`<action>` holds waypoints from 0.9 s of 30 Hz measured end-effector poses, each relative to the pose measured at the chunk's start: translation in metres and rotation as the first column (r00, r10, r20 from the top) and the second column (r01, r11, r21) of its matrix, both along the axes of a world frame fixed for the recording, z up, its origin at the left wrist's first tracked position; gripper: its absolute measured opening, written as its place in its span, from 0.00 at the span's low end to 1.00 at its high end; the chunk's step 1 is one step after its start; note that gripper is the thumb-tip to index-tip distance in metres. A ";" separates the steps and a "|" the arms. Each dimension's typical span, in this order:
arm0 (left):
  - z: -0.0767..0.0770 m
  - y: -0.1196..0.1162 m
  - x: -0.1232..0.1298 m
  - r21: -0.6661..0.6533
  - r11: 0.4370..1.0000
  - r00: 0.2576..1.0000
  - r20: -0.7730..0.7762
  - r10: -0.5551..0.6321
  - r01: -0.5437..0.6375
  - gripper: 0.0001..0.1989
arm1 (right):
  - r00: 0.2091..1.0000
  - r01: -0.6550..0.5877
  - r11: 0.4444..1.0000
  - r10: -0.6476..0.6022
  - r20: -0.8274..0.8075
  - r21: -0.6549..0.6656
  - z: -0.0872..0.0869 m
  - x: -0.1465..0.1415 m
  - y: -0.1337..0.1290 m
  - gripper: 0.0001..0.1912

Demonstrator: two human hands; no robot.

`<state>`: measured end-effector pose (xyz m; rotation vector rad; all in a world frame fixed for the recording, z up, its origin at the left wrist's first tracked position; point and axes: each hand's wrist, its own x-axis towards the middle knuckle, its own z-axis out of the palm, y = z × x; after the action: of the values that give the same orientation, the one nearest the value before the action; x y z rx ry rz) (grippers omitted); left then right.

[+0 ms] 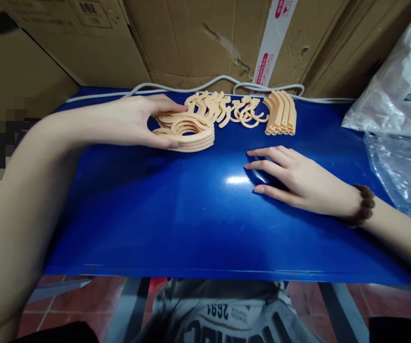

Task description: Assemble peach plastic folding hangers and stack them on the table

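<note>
My left hand (137,119) reaches around the left end of a stack of beige oval plastic loops (194,138), thumb along the front and fingers at the back. The stack lies on the blue table (162,214). Just behind it is a row of wavy beige plastic pieces (210,105). Several beige plastic hooks (248,112) lie to the right of those, then a bundle of curved beige plastic arms (281,114). My right hand (287,178), with a brown band at the wrist, rests on the table in front of the bundle, fingers apart and holding nothing.
A white cable (223,78) runs along the back edge of the table. Cardboard boxes (191,43) stand behind it. On the right lies a clear and white plastic bag (387,95). The table's front edge is close to my body.
</note>
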<state>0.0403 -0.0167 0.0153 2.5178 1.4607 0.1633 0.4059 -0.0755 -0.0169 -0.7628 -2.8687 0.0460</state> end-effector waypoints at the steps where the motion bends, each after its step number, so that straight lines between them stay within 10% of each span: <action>1: 0.000 0.000 0.000 -0.001 1.000 1.000 0.001 0.002 -0.002 0.48 | 1.000 0.000 1.000 0.000 0.000 0.000 0.000 0.000 0.000 0.24; 27: 0.004 -0.001 -0.006 -0.028 0.995 0.996 -0.013 0.091 -0.091 0.53 | 1.000 -0.001 1.000 0.001 0.014 0.013 0.001 0.000 -0.001 0.23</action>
<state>0.0343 -0.0174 0.0193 2.4348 1.5719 0.1424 0.4056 -0.0764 -0.0155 -0.7623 -2.8801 0.0223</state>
